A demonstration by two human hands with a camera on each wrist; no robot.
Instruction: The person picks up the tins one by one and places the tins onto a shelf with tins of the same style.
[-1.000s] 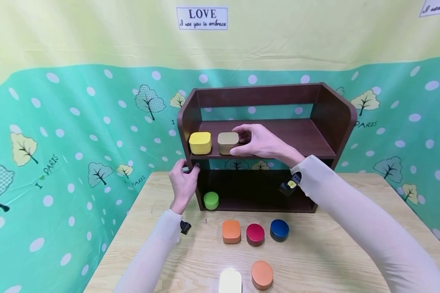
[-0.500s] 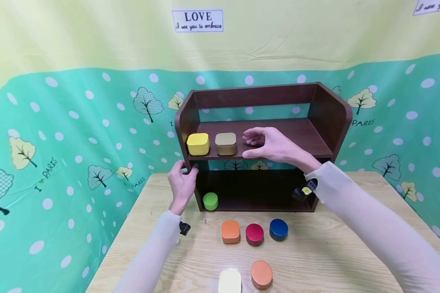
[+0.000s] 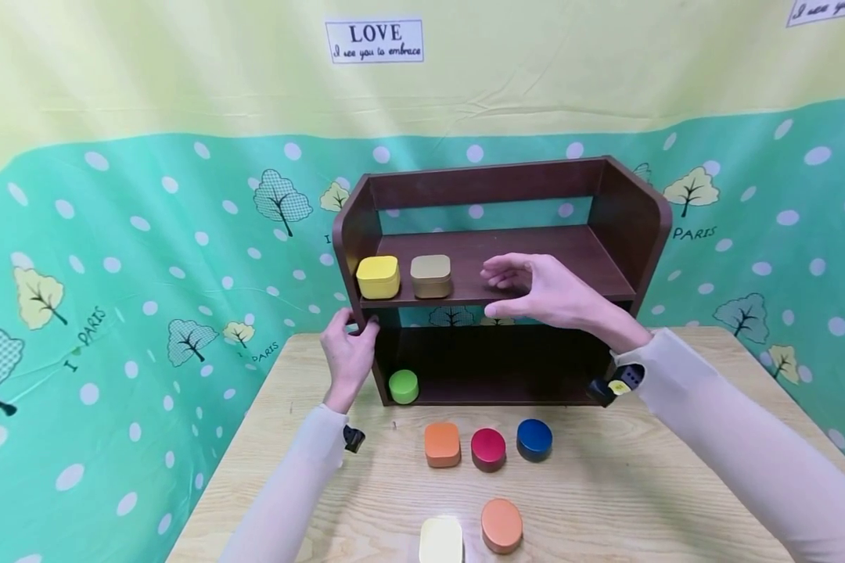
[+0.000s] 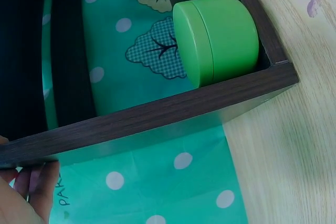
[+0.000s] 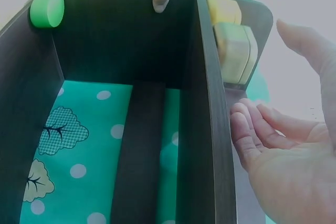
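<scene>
A dark brown two-tier shelf [image 3: 493, 303] stands on the table. My left hand [image 3: 350, 356] grips its left side panel, thumb on the inner face and fingers outside. On the upper tier sit a yellow square tin [image 3: 378, 278] at the left end and a khaki square tin [image 3: 431, 277] beside it. My right hand [image 3: 559, 293] hovers in front of the upper tier, right of the khaki tin and apart from it. Its fingers are loosely bent, with nothing between them and the thumb. A green round tin [image 4: 218, 40] rests in the lower tier's left corner.
In front of the shelf on the wooden table [image 3: 310, 500] lie an orange square tin [image 3: 442, 444], a red round tin [image 3: 488, 449] and a blue round tin [image 3: 533, 439]. Nearer are a salmon round tin [image 3: 501, 525] and a cream square tin [image 3: 440, 541]. A patterned curtain [image 3: 141, 258] hangs behind.
My right hand has let go of the khaki tin and drawn away to the right and slightly down. That tin stays on the upper tier. My left hand keeps its grip on the shelf.
</scene>
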